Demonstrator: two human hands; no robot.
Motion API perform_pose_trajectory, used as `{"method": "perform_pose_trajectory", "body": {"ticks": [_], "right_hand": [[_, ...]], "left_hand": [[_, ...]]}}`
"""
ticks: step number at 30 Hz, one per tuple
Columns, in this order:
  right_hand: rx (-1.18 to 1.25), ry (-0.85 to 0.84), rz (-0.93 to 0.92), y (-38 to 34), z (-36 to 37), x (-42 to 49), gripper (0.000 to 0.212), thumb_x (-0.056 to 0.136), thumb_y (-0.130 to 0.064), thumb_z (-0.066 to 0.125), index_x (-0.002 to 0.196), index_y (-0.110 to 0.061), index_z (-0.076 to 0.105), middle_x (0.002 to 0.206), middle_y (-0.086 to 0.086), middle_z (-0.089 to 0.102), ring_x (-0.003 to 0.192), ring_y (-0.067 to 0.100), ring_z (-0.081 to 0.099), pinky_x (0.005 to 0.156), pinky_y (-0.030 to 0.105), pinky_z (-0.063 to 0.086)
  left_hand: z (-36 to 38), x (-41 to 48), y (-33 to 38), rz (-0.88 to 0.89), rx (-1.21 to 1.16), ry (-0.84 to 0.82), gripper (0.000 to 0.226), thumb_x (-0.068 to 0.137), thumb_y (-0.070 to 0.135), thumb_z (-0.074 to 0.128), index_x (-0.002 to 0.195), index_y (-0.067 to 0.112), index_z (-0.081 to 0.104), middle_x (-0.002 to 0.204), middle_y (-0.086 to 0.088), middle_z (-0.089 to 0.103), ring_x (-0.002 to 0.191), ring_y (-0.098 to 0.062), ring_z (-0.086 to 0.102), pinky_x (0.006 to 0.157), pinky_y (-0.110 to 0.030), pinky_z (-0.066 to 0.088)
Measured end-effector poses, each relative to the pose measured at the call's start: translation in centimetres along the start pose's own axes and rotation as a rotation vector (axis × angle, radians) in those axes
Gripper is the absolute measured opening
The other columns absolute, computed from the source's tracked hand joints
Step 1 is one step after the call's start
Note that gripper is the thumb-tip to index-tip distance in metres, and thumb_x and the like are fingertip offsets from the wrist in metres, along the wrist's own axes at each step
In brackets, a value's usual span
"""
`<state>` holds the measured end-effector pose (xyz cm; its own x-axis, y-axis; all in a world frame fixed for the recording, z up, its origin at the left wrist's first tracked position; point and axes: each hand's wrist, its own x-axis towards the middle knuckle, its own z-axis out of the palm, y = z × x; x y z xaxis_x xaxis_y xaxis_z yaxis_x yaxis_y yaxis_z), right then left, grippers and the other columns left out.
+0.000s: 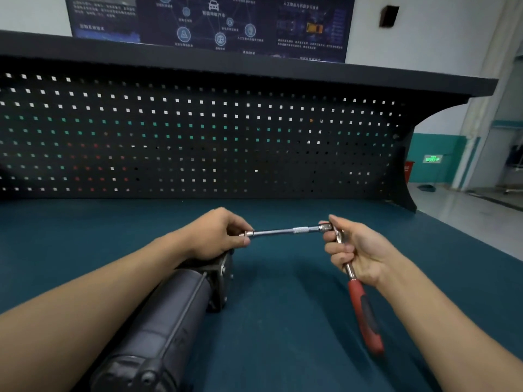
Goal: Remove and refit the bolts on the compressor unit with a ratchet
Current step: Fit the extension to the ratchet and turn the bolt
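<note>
Right grip [353,250] clasps the ratchet [360,297], left grip [218,233] pinches its extension [285,231] tip; seating it on the compressor unit [175,312] seems next.

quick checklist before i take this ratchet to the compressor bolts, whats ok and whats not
1. Grip on the tool: right hand grips the ratchet just below its head. Ok.
2. Extension bar joined to the ratchet head: it looks seated. Ok.
3. Socket on the bar's free end: left hand pinches that tip and hides it. Cannot tell.
4. Tool engaged on a bolt: it is held in the air, off the compressor unit. Not ok.
5. Compressor unit steady: it lies on its side on the bench mat, with no clamp visible. Cannot tell.
</note>
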<state>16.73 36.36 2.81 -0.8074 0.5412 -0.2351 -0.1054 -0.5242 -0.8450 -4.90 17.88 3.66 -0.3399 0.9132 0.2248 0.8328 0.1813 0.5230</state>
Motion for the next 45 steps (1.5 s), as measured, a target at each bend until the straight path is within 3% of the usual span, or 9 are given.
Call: {"method": "perform_pose_trajectory", "body": {"ticks": [8, 12, 17, 22, 26, 30, 35, 39, 45], "right_hand": [[-0.217, 0.099, -0.114, -1.0, 1.3, -2.4, 0.04, 0.091, -0.054, 0.062, 0.075, -0.02, 0.047, 0.055, -0.003, 0.035, 0.036, 0.005, 0.021, 0.031, 0.015, 0.016], [-0.579, 0.124, -0.578, -2.1, 3.0, -4.5, 0.075, 0.074, -0.081, 0.057, 0.064, -0.007, 0.064, 0.045, 0.0, 0.033, 0.038, 0.011, 0.025, 0.036, 0.021, 0.021], [-0.761, 0.065, -1.053, -0.1, 2.9, -3.4, 0.078, 0.085, -0.052, 0.052, 0.056, 0.02, 0.044, 0.052, 0.011, 0.033, 0.05, 0.013, 0.031, 0.05, 0.021, 0.026], [-0.879, 0.159, -1.014, 1.3, 0.1, -1.2, 0.052, 0.091, -0.031, 0.04, 0.055, 0.007, 0.035, 0.058, 0.015, 0.037, 0.06, 0.022, 0.038, 0.056, 0.042, 0.033], [-1.049, 0.387, -0.918, 2.0, -0.4, -1.2, 0.066, 0.088, -0.063, 0.025, 0.066, -0.009, 0.055, 0.068, 0.002, 0.054, 0.068, 0.022, 0.052, 0.066, 0.046, 0.045], [-1.319, 0.586, -0.523, 3.6, -1.4, -1.0, 0.091, 0.079, -0.089, 0.001, 0.085, -0.026, 0.068, 0.087, -0.003, 0.064, 0.078, 0.019, 0.061, 0.075, 0.039, 0.047], [-0.711, 0.491, -0.182, 5.8, -0.3, 1.7, 0.053, 0.098, -0.051, 0.05, 0.11, -0.001, 0.065, 0.062, 0.005, 0.057, 0.04, 0.016, 0.047, 0.041, 0.022, 0.035], [-0.362, 0.44, -0.08, 3.5, 0.0, 1.3, 0.01, 0.098, -0.016, 0.053, 0.096, -0.007, 0.056, 0.059, 0.005, 0.045, 0.034, 0.013, 0.046, 0.033, 0.017, 0.036], [-0.243, 0.296, 0.02, 2.5, -0.2, -0.2, 0.024, 0.099, -0.019, 0.06, 0.082, -0.009, 0.047, 0.07, 0.006, 0.05, 0.035, 0.009, 0.041, 0.027, 0.012, 0.022]], "left_hand": [[1.0, -0.3, 0.0, 0.06, -0.071, 0.009, 0.01, 0.088, 0.015, 0.075, 0.094, 0.023, 0.075, 0.077, 0.006, 0.073, 0.068, -0.001, 0.061, 0.073, -0.016, 0.048], [0.7, -0.3, 0.1, 0.131, -0.264, 0.036, 0.003, 0.09, 0.011, 0.073, 0.093, 0.012, 0.075, 0.076, -0.001, 0.073, 0.07, -0.006, 0.061, 0.074, -0.02, 0.049], [1.0, -0.7, 0.3, 0.208, -0.051, -0.04, 0.013, 0.092, 0.023, 0.072, 0.084, 0.013, 0.07, 0.064, 0.011, 0.056, 0.061, -0.001, 0.046, 0.062, -0.02, 0.04], [0.5, -0.9, 0.0, 0.212, -0.011, -0.06, 0.017, 0.092, 0.026, 0.072, 0.078, 0.016, 0.068, 0.066, 0.003, 0.059, 0.062, -0.004, 0.046, 0.063, -0.024, 0.039], [0.5, -1.0, 0.1, 0.168, -0.001, -0.073, 0.02, 0.09, 0.025, 0.075, 0.075, 0.014, 0.068, 0.058, 0.013, 0.048, 0.057, -0.004, 0.041, 0.056, -0.014, 0.032], [0.7, -0.9, 0.3, 0.159, 0.018, -0.064, 0.014, 0.088, 0.022, 0.076, 0.076, 0.017, 0.071, 0.06, 0.012, 0.055, 0.058, -0.001, 0.046, 0.057, -0.013, 0.034], [0.7, -0.8, 0.9, 0.166, 0.113, -0.08, 0.006, 0.088, 0.024, 0.076, 0.085, 0.02, 0.074, 0.07, 0.002, 0.063, 0.064, -0.004, 0.048, 0.063, -0.017, 0.039], [0.7, -0.8, 0.8, 0.127, 0.14, -0.1, 0.013, 0.086, 0.031, 0.078, 0.078, 0.023, 0.072, 0.064, 0.008, 0.055, 0.063, -0.006, 0.043, 0.063, -0.023, 0.039], [1.0, -0.7, 0.3, 0.051, 0.058, -0.033, 0.007, 0.083, 0.025, 0.081, 0.088, 0.029, 0.079, 0.064, 0.014, 0.06, 0.062, 0.0, 0.048, 0.065, -0.016, 0.041]]}}
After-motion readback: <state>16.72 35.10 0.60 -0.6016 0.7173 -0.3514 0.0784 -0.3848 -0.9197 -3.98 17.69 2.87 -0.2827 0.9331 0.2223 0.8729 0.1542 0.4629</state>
